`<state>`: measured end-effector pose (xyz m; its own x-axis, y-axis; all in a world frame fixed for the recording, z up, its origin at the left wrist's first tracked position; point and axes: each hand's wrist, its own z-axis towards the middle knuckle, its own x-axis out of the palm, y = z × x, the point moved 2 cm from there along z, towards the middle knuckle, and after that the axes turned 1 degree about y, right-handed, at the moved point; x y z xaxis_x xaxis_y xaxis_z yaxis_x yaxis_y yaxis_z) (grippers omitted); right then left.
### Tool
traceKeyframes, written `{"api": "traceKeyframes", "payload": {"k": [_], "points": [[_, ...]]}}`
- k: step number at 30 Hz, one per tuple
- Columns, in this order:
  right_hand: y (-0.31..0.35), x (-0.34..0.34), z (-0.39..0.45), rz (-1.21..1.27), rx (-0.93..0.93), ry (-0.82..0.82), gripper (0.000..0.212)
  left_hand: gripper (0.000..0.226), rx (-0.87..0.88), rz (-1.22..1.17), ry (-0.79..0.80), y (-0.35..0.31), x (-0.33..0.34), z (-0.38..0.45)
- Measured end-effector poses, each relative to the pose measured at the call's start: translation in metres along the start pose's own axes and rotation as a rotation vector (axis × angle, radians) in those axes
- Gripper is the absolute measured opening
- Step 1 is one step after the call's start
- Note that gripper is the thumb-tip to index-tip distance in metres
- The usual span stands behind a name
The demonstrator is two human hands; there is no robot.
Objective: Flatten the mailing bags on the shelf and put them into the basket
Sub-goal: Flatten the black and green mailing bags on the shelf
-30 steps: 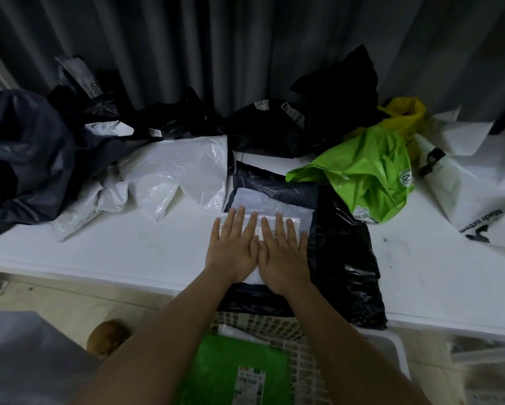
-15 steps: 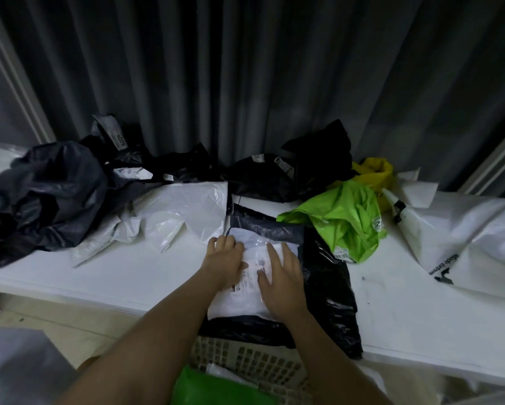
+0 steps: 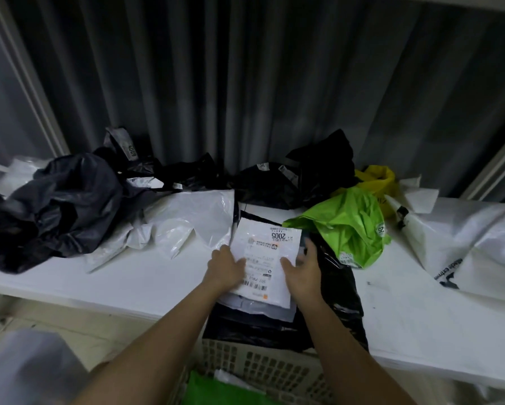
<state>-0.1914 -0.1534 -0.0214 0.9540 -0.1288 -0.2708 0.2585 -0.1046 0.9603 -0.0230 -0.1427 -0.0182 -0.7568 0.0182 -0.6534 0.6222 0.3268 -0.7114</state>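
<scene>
The left hand (image 3: 226, 266) and right hand (image 3: 304, 267) hold a white bag (image 3: 264, 258) by its two side edges, label side up, with its far end tilted up off the shelf (image 3: 157, 276). The left hand's fingers lie under the bag's left edge and are not visible; the right hand's fingers curl round the right edge with the thumb on top. Beneath the hands, the white bag rests on a grey bag (image 3: 263, 308), which lies on a black bag (image 3: 339, 293) overhanging the shelf's near edge. The basket (image 3: 263, 372) stands directly below the hands, in front of the shelf, with a green bag (image 3: 216, 390) already inside. Judged step: lifting the flattened white bag for transfer to the basket. Risks: the slick film may slip from an edge-only grip and fall outside the basket; drawing the white bag toward the body may drag the grey and black bags off the overhang with it; trapped air may make the bag spring back and lose its flat shape. Left of the hands lie a white crumpled bag (image 3: 187, 226) and a dark heap (image 3: 55, 206); to the right, a lime bag (image 3: 353, 226), unflattened.
</scene>
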Motion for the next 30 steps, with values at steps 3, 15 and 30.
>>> {"api": "traceKeyframes", "payload": {"k": [3,15,30], "points": [[-0.017,0.006,0.002,-0.285,-0.029,0.098,0.070,0.050,-0.082,0.281,0.027,0.013,0.011,0.003],[0.023,0.043,0.002,-0.785,-0.362,-0.034,0.045,0.053,0.175,0.621,-0.430,0.016,-0.041,0.025],[0.014,0.074,0.027,-1.041,-0.284,0.418,0.052,0.042,0.228,0.980,-0.359,0.015,-0.091,0.079]]}}
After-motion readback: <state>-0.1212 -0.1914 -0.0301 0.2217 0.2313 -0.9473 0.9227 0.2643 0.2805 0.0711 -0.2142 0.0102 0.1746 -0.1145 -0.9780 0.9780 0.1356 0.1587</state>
